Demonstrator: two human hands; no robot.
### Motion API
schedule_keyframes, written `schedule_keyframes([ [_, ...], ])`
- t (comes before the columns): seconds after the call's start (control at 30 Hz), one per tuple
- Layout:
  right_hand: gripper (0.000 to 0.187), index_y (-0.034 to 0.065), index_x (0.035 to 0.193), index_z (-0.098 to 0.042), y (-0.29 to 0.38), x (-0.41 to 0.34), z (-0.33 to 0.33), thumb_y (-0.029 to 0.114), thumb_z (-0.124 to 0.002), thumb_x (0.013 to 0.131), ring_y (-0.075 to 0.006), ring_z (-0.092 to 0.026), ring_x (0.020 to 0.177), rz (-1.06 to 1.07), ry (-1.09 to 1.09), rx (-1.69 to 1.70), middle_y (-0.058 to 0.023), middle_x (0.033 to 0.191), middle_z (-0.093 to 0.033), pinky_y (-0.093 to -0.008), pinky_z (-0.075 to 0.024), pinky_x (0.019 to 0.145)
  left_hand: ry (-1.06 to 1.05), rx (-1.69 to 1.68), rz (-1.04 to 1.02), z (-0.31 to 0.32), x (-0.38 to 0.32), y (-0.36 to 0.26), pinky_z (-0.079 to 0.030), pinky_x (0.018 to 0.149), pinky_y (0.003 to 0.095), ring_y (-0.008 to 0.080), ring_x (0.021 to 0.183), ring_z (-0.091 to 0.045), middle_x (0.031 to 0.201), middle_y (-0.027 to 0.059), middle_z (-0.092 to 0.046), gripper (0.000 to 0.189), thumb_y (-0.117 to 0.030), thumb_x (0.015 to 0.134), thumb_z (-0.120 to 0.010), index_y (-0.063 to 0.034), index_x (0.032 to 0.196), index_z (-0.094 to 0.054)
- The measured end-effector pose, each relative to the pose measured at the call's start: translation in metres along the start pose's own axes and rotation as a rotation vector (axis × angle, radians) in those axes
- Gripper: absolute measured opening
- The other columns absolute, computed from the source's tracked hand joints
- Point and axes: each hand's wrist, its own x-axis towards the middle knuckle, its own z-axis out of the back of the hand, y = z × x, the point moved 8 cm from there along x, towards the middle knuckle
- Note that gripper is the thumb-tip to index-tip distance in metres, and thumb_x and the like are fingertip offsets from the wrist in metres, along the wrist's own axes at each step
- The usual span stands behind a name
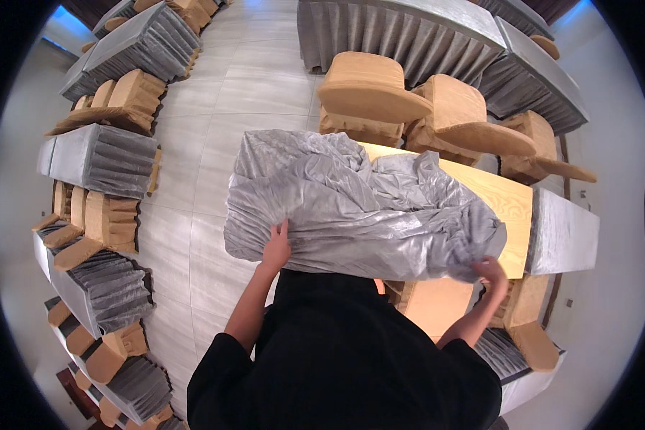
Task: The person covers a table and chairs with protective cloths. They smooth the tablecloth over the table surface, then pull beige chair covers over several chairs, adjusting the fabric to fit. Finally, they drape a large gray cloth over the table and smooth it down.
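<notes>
A crumpled grey satin-like tablecloth (333, 215) with gathered sides lies in a heap over a wooden tabletop (494, 191) in front of me. My left hand (277, 250) is at the cloth's near left part, its fingertips pinching the fabric where folds fan out. At the near right end, my right hand (493, 273) grips the edge of the cloth and is slightly blurred. Bare light wood shows along the table's far side and right end. The cloth hides the rest of the top, and its near edge hangs close to my body.
Several tan-covered chairs (363, 88) stand close beyond the table. Another covered chair (435, 306) is tight against its near side. A grey-covered table (564, 231) adjoins the right end. Tiled floor (193, 161) runs along the left, past rows of skirted tables (121, 161).
</notes>
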Motion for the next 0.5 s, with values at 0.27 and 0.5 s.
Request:
schedule_keyframes([
  [0.27, 0.028, 0.0021, 0.113, -0.065, 0.291, -0.036, -0.091, 0.010, -0.065, 0.086, -0.0347, -0.059, 0.113, 1.146, -0.244, 0.378, -0.0190, 0.117, -0.064, -0.0376, -0.0445, 0.098, -0.079, -0.019, -0.083, 0.005, -0.038, 0.058, -0.050, 0.077, 0.0509, 0.0414, 0.091, -0.060, 0.100, 0.0192, -0.058, 0.020, -0.006, 0.083, -0.050, -0.0052, 0.099, -0.062],
  [0.5, 0.063, 0.0122, 0.135, -0.042, 0.409, -0.024, -0.236, 0.013, -0.067, 0.077, -0.0379, -0.061, 0.104, 1.107, -0.122, -0.537, -0.0223, 0.116, -0.061, -0.0461, -0.0506, 0.085, -0.270, -0.205, -0.184, 0.046, -0.026, 0.024, -0.049, 0.080, 0.0469, 0.0432, 0.094, -0.059, 0.108, 0.0223, -0.059, 0.028, -0.012, 0.088, -0.056, -0.0039, 0.114, -0.060],
])
